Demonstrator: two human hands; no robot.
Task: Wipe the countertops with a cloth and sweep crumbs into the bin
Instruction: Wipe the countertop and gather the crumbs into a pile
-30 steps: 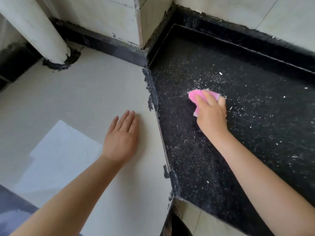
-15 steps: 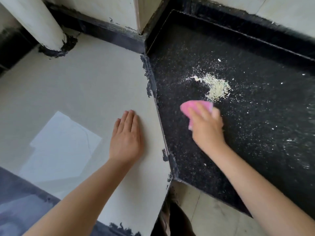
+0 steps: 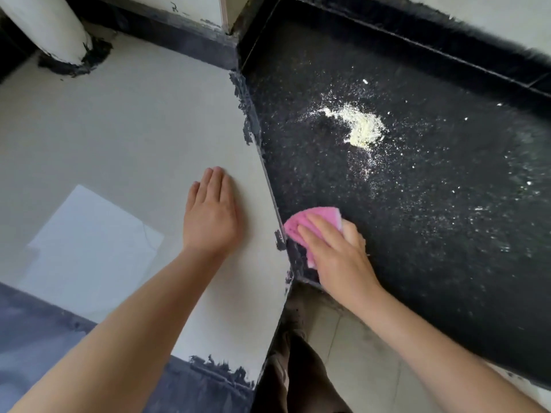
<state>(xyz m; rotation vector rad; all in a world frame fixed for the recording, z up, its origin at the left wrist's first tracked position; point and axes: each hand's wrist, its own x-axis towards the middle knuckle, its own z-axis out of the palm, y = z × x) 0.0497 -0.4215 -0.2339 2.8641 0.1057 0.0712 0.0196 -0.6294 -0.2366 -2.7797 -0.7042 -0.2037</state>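
A pink cloth [image 3: 310, 219] lies on the black speckled countertop [image 3: 432, 263], close to its front left corner. My right hand [image 3: 340, 257] presses down on the cloth with the fingers laid over it. A small heap of pale yellow crumbs [image 3: 365, 128] sits further back on the black top, with fine white specks scattered around it and to the right. My left hand [image 3: 208, 219] rests flat, fingers straight, on the adjoining light grey countertop [image 3: 119, 129]. No bin is in view.
A white pipe [image 3: 50, 25] rises from the light countertop at the back left. A dark raised border and tiled walls close off the back of both tops. Below the front edge are floor tiles [image 3: 357, 368] and my dark-clad leg [image 3: 301, 368].
My right hand has dragged the pink cloth from the crumb patch toward me and left, to the black top's front corner. The crumb heap is now uncovered. My left hand stayed put.
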